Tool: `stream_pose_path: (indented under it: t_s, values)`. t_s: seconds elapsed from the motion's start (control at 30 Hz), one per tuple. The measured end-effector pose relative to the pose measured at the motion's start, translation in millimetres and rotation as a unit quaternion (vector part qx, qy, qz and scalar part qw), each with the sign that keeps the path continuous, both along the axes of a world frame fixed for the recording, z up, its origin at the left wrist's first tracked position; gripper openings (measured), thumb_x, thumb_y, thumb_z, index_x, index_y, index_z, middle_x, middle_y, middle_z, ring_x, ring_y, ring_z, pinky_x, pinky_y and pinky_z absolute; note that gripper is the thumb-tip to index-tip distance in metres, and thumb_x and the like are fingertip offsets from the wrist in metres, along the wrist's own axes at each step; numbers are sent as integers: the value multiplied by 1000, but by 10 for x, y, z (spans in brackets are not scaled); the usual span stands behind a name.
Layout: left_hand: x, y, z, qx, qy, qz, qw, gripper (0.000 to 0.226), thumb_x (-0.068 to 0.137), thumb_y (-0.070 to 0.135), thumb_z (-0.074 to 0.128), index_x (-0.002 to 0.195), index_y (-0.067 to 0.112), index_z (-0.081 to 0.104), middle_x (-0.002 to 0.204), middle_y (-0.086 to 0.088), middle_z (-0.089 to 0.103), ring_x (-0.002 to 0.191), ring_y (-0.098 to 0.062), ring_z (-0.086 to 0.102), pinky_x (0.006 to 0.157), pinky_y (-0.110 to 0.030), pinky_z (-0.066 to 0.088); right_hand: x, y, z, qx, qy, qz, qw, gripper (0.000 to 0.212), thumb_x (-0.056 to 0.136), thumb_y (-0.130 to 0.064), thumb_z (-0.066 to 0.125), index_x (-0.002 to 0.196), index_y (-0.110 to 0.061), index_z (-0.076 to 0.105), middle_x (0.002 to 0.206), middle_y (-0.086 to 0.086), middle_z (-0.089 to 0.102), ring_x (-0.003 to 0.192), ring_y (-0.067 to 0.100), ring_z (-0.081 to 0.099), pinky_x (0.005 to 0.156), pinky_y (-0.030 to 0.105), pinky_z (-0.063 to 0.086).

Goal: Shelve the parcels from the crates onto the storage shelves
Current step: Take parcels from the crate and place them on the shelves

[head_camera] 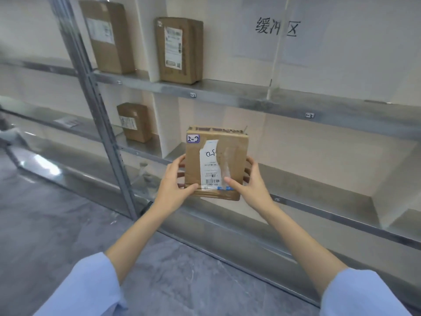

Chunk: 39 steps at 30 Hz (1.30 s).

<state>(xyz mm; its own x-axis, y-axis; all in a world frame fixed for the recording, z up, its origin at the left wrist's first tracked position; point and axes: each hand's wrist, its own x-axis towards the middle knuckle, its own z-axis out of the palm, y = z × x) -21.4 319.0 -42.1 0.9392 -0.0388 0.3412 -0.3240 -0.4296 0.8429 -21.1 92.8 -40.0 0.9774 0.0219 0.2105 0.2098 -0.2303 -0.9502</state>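
Cardboard, taped and stiff-looking, makes up the parcel (216, 163), held upright in the air in front of the middle shelf (319, 201). On its left edge, the left hand (175, 185) curls round, thumb pressed on the front near the bottom corner and fingers behind. On the right edge, the right hand (250, 183) mirrors that hold. Small and flat, it probably weighs little; the glossy tape may be slick, so the bare cardboard edges are the better hold. Three boxed parcels (180, 49) already stand upright on the shelves.
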Motion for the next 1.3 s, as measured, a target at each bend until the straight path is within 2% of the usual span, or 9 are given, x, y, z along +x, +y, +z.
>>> stream_pose_path:
  t_s: [0.1,0.27,0.47,0.6,0.7,0.9,1.13,1.2,1.3]
  values:
    - [185,233,-66,16,6,23,1000,81,80,9,78,146,24,34,131,7,44,104,18,47,76,-7,48,275,274,-102,-16,5,3,1000,81,85,-19,77,149,-20,27,143,-3,49,127,13,52,108,35,45]
    - [667,585,-212,61,20,49,997,82,80,18,78,148,27,32,134,8,47,118,-6,50,101,-35,47,813,625,-278,-23,0,4,1000,79,85,-20,77,149,-16,30,135,-9,48,123,6,48,103,23,41]
    - [1472,923,-337,225,11,88,970,76,89,38,67,152,28,26,149,6,40,132,-13,42,102,-39,38,1704,891,-591,-18,-17,-15,1000,77,85,-18,77,148,-20,33,136,-16,46,121,-2,46,90,-1,35]
    - [2087,1098,-515,365,-12,113,924,63,96,51,47,152,28,28,149,3,42,133,-20,38,108,-41,31,2396,1010,-854,-19,-12,-64,998,75,85,-21,77,146,-25,34,136,-18,48,124,2,49,106,24,41]
    - [2507,1183,-663,416,-14,114,902,64,97,59,30,153,28,28,150,3,42,134,-19,37,108,-38,29,2900,1072,-1055,-33,-6,-101,994,78,84,-27,78,147,-29,31,144,-12,48,131,11,48,111,40,41]
    - [3168,1313,-900,449,-7,104,888,70,94,61,17,154,27,25,157,3,33,136,-20,37,107,-37,31,3649,1284,-1384,-11,9,-143,990,78,85,-17,77,149,-20,33,143,-7,48,131,16,49,111,36,39]
    - [3660,1394,-1167,459,5,92,883,68,96,59,23,155,27,22,159,2,30,138,-20,36,107,-36,30,4200,1524,-1849,28,21,-147,988,71,85,-12,76,143,-13,36,128,-17,47,119,3,49,108,36,42]
    - [3732,1390,-1229,461,3,84,884,67,96,58,27,155,26,23,159,2,29,138,-19,35,106,-34,29,4310,1570,-1931,40,24,-151,987,70,85,-12,76,142,-16,35,128,-19,46,116,-6,48,109,35,40]
    - [3832,1409,-1295,468,0,71,881,66,97,57,30,155,25,25,158,3,31,137,-19,36,105,-30,24,4472,1613,-2039,47,22,-158,986,72,82,-7,79,136,-27,36,129,-16,47,120,-1,49,109,38,41]
